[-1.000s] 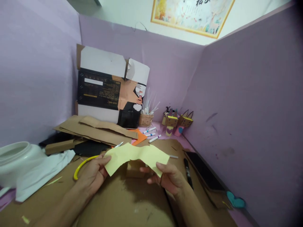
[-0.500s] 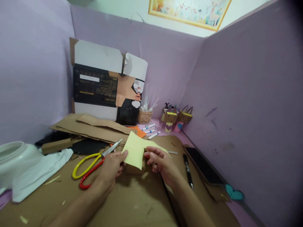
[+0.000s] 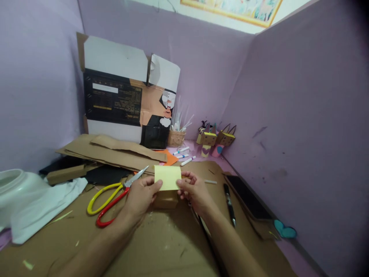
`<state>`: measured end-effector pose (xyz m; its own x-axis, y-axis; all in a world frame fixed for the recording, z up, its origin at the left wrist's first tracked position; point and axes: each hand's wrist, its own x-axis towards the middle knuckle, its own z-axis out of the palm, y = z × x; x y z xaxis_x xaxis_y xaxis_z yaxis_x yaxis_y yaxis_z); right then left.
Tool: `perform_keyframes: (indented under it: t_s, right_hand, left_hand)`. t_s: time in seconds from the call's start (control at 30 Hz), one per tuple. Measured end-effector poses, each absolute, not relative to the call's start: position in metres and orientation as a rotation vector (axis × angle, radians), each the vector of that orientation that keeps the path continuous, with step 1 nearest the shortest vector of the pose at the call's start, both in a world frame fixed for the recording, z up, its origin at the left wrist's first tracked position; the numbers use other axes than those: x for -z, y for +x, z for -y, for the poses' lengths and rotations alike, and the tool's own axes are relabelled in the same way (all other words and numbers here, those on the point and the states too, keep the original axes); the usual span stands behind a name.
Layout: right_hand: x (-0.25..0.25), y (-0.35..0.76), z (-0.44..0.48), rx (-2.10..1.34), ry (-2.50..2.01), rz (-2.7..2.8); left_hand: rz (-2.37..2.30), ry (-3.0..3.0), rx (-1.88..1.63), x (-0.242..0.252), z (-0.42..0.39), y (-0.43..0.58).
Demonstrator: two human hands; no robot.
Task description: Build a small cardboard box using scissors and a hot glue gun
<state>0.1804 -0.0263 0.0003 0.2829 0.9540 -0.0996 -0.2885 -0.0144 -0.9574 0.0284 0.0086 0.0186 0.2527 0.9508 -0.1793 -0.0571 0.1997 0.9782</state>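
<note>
A small yellow sheet of paper (image 3: 168,177) is stretched between my two hands near the middle of the view. My left hand (image 3: 144,192) pinches its left edge, thumb on top. At the right edge, my right hand (image 3: 193,189) grips it between thumb and fingers. Just below the paper, partly hidden by it, is a small brown cardboard box (image 3: 166,201). Scissors (image 3: 115,200) with one yellow and one red handle lie left of my left hand, blades partly open.
Cardboard strips (image 3: 115,152) and a flattened printed carton (image 3: 115,96) are behind. A basket of white sticks (image 3: 176,137), markers (image 3: 188,161) and cardboard animal figures (image 3: 208,139) stand further back. To the right lie a pen (image 3: 230,204) and a phone (image 3: 250,197). A white jar (image 3: 25,196) sits left.
My right hand has taken hold of the paper's right edge. The paper was tilted with a trailing right part; it now looks smaller and level. The view has tipped slightly downward.
</note>
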Motion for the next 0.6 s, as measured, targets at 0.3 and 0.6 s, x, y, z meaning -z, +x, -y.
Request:
perform_keyframes:
  t_s: [0.3,0.6]
  right_hand:
    - [0.008,0.178,0.038,-1.070,-1.395,0.760]
    - [0.008,0.174,0.040,-1.049,-1.476,0.822]
  left_hand:
    - [-1.271,1.404,-0.892,0.000,-0.021,0.019]
    - [-1.409,1.633,-0.841,0.007,-0.025,0.015]
